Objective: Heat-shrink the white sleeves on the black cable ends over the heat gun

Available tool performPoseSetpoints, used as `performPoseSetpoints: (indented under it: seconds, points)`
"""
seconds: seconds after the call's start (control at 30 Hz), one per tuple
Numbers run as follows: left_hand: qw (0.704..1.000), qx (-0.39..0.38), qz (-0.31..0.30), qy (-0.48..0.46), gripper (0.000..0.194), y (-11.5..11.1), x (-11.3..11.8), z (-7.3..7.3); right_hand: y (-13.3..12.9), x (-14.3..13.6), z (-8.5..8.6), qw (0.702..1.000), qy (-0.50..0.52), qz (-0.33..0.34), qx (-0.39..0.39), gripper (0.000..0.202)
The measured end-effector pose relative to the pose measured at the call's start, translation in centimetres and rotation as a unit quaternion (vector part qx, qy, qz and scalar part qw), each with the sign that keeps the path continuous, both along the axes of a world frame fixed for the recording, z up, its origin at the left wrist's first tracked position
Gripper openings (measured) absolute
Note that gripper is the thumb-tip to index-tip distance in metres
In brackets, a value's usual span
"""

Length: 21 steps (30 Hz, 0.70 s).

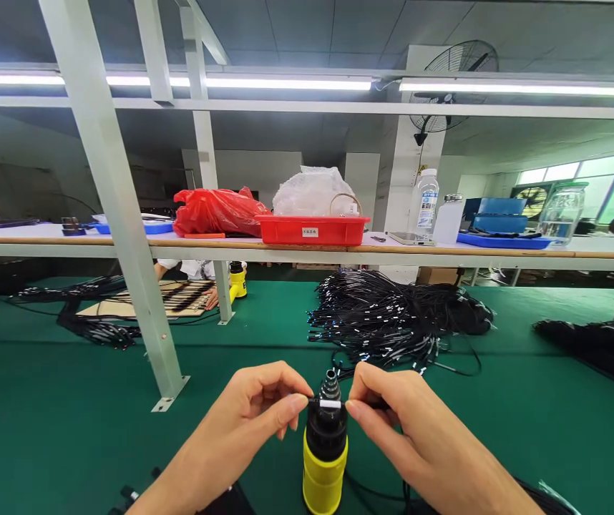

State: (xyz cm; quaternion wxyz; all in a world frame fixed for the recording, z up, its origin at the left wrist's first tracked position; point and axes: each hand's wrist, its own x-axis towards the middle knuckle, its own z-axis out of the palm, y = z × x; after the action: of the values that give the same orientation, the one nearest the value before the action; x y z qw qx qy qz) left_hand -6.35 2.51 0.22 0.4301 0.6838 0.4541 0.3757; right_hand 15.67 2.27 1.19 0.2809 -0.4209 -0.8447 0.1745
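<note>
A thin black cable with a short white sleeve [330,404] is stretched level between my two hands. My left hand [264,408] pinches the cable just left of the sleeve, thumb against forefinger. On the other side, my right hand [393,411] pinches it between thumb and fingers. Directly behind the sleeve is the stepped metal nozzle [330,385] of a yellow and black heat gun [324,465], which stands upright on the green bench. Whether the sleeve touches the nozzle I cannot tell. More cable hangs down from my right hand.
A large pile of black cables [387,315] lies beyond my hands, with another black bundle [597,350] at right. A white post [140,286] rises at left. The shelf [221,247] bears a red bin [312,230] and bottles. A person's hand [211,297] shows behind.
</note>
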Motion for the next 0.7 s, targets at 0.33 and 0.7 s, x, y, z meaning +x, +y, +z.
performPoseSetpoints:
  seconds: [0.33, 0.7]
  points:
    - [0.999, 0.001, -0.036, 0.017, 0.021, 1.5, 0.0, 0.3, 1.9, 0.4, -0.4, 0.999, 0.039, 0.007, -0.022, 0.022]
    - [0.999, 0.021, -0.023, 0.013, 0.019, 3.3, 0.6, 0.3, 3.6, 0.6, -0.5, 0.996, 0.075, 0.015, -0.039, 0.021]
